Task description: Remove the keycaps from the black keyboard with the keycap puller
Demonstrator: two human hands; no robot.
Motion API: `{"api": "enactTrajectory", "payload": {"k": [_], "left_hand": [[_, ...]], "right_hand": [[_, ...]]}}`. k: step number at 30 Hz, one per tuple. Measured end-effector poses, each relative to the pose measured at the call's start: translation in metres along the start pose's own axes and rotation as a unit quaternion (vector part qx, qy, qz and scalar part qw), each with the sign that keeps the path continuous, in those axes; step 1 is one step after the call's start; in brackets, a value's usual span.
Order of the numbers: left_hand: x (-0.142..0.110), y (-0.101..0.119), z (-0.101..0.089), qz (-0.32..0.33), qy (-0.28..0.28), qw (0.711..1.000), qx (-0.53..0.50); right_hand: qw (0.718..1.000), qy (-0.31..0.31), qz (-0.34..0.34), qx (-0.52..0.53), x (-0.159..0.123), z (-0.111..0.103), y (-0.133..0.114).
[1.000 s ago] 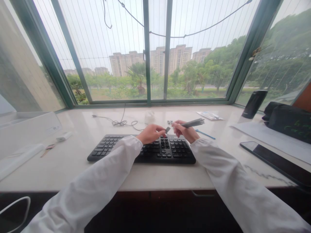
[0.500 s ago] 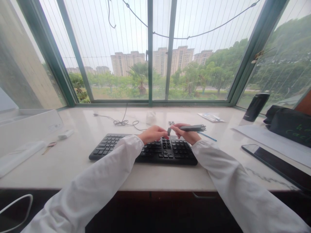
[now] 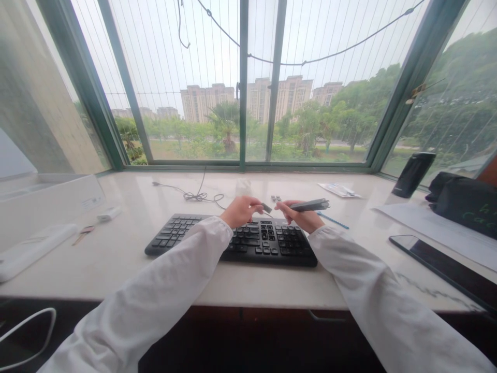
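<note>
Black keyboard [image 3: 254, 242], counter edge [image 3: 267, 307], seemingly open between

2 hands: left hand [image 3: 241, 211], right hand [image 3: 305, 217]. 1 keyboard [image 3: 248, 249], 1 gray piece [image 3: 266, 207], 1 dark tool [image 3: 312, 204], 1 blue stick [image 3: 334, 220], 1 phone [image 3: 438, 261], 1 black cylinder [image 3: 413, 175], 1 bag [image 3: 462, 199], 1 packet [image 3: 338, 190], 1 white cord [image 3: 50, 331]. Keycaps [image 3: 276, 198] behind keyboard: several, too small to count.

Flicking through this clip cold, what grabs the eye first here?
The wide window, with pale buildings and trees beyond, fills the upper half. Below it, the black keyboard lies on the pale desk, with the left hand pinching a small dark piece above it and the right hand holding a dark bundle.
</note>
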State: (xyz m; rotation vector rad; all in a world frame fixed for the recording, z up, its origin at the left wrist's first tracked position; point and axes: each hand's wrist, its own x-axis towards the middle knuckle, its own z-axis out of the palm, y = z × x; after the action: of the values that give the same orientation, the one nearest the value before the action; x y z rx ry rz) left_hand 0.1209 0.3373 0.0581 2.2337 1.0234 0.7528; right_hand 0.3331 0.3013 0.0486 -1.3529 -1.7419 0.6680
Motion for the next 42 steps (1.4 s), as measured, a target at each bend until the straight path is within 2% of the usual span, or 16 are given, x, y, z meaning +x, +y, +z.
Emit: {"api": "enactTrajectory", "payload": {"k": [5,11,17,19,21,23,25,27,31,35,42], "left_hand": [[-0.001,-0.001,0.005,0.044,-0.010,0.998,0.032],[-0.005,0.007,0.009,0.108,0.125,0.984,0.073],[-0.009,0.012,0.013,0.162,0.156,0.967,0.119],[-0.008,0.010,0.013,0.164,0.166,0.964,0.128],[-0.007,0.006,0.012,0.154,0.172,0.963,0.141],[-0.005,-0.001,0.010,0.139,0.164,0.963,0.160],[-0.002,-0.008,0.009,0.123,0.145,0.966,0.178],[0.003,-0.014,0.008,0.109,0.130,0.967,0.189],[0.026,-0.022,0.007,0.094,0.092,0.967,0.216],[0.063,-0.027,0.013,0.057,0.016,0.967,0.248],[0.114,-0.033,0.034,0.016,-0.027,0.960,0.280]], "right_hand": [[0.998,-0.054,-0.009,-0.039,-0.003,0.001,-0.003],[0.998,-0.064,0.019,-0.005,0.000,0.000,-0.002],[0.996,-0.079,0.003,0.038,0.002,0.005,0.002],[0.999,-0.028,0.005,0.026,0.005,0.003,0.006],[0.996,0.083,0.018,-0.005,0.008,-0.002,0.011],[0.978,0.194,0.037,-0.060,0.012,-0.010,0.017],[0.959,0.245,0.061,-0.130,0.014,-0.016,0.023],[0.945,0.238,0.097,-0.201,0.015,-0.020,0.028],[0.923,0.182,0.158,-0.300,0.015,-0.019,0.034],[0.919,0.166,0.169,-0.314,0.015,-0.020,0.038],[0.912,0.165,0.169,-0.335,0.016,-0.028,0.044]]}}
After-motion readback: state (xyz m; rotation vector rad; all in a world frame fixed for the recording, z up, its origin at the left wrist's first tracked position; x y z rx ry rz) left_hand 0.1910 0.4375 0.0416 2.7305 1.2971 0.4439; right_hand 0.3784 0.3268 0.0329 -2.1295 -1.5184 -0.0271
